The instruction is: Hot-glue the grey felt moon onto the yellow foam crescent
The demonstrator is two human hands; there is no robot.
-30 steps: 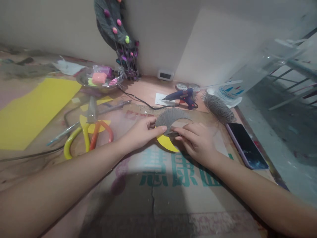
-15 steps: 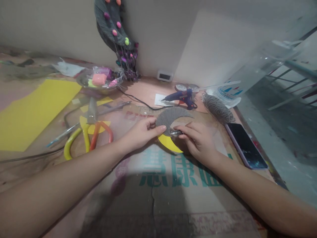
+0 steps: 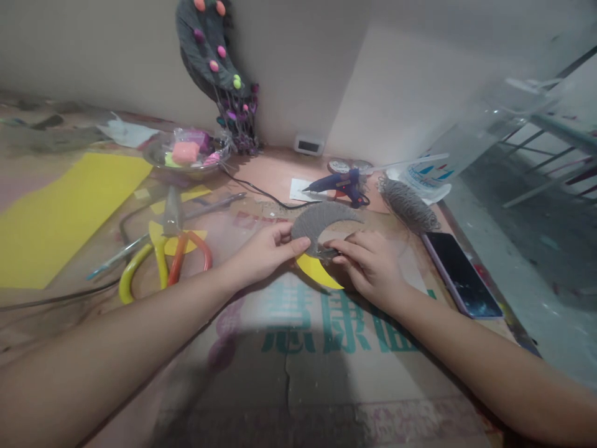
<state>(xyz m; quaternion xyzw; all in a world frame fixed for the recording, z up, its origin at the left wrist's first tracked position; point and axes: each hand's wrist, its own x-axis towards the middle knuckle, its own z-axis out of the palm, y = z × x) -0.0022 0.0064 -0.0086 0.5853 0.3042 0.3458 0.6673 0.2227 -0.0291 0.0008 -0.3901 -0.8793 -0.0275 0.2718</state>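
Over the middle of the table, my left hand (image 3: 265, 250) pinches a crescent (image 3: 310, 219) by its left edge, thumb on top. Grey yarn is wound tightly around its upper part, while the lower tip is bare yellow card (image 3: 321, 272). My right hand (image 3: 373, 264) is closed at the crescent's inner curve, beside where the winding ends. Its thumb and fingers pinch what looks like a small bit of grey yarn (image 3: 329, 252), mostly covered by the fingertips.
A blue glue gun (image 3: 338, 182) lies behind the crescent, with a grey yarn skein (image 3: 408, 202) and phone (image 3: 461, 274) to the right. On the left are scissors (image 3: 161, 258), yellow card (image 3: 69, 218) and a bowl (image 3: 163, 163). A decorated grey crescent (image 3: 200, 56) hangs against the wall.
My right fingertips have shifted slightly at the inner curve, and the bit they pinch shows less. My left hand keeps its hold on the crescent; the view has moved a little.
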